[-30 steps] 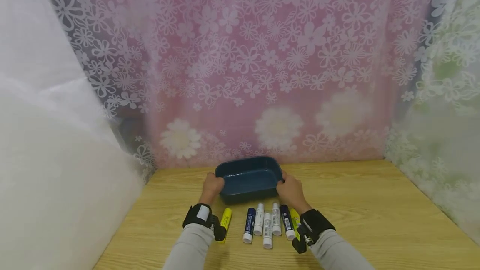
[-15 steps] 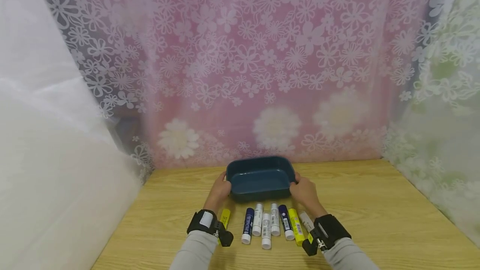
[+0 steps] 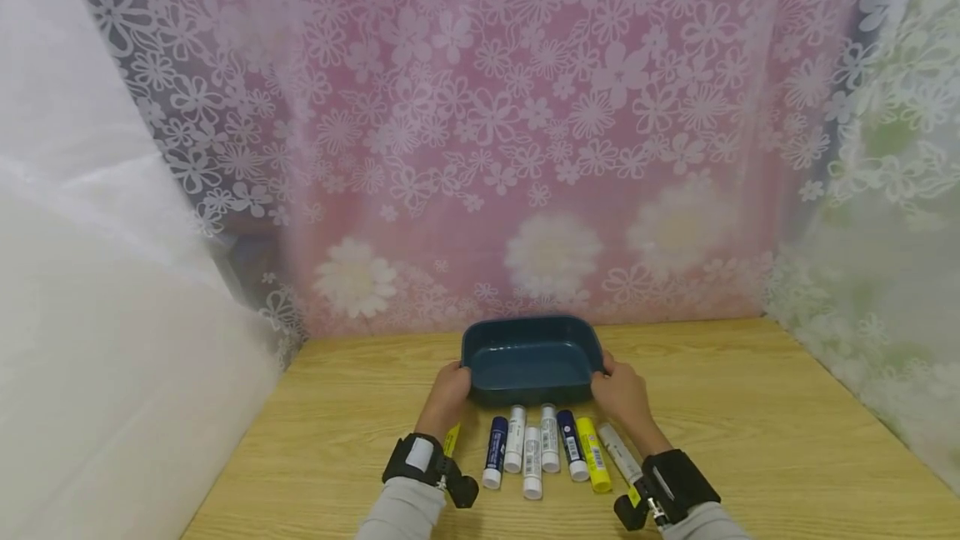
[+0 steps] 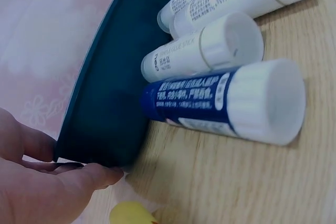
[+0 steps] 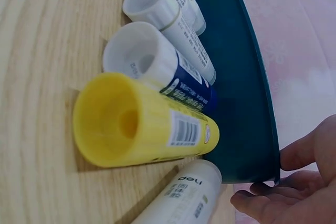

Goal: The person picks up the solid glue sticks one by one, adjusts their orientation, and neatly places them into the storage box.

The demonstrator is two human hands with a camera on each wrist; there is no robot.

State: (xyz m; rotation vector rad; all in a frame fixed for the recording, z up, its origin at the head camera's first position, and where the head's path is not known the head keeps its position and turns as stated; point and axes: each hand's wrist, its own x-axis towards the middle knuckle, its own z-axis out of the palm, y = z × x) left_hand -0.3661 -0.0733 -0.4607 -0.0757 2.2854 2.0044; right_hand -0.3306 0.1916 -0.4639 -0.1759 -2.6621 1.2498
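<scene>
A dark teal rectangular dish (image 3: 534,367) is at the back of the table, its inside bare. My left hand (image 3: 448,394) grips its left end and my right hand (image 3: 622,394) its right end. In the left wrist view, the fingers (image 4: 100,176) reach under the dish's corner. The right wrist view has the right hand (image 5: 302,182) pinching the opposite corner. Just in front of the dish lie several glue sticks: navy (image 3: 496,450), white (image 3: 532,461) and yellow (image 3: 595,454). Another yellow stick (image 3: 452,438) is partly hidden by the left wrist.
The wooden table (image 3: 750,415) extends to both sides of the dish. A pink flowered curtain (image 3: 480,190) hangs right behind it. White sheeting (image 3: 127,315) closes the left side, and a pale patterned sheet (image 3: 885,273) the right. Both forearms wear black wrist cameras.
Both hands have shifted the dish to the right, mostly in the first half second. A white glue stick by the right wrist has come into view. The left yellow one is more covered.
</scene>
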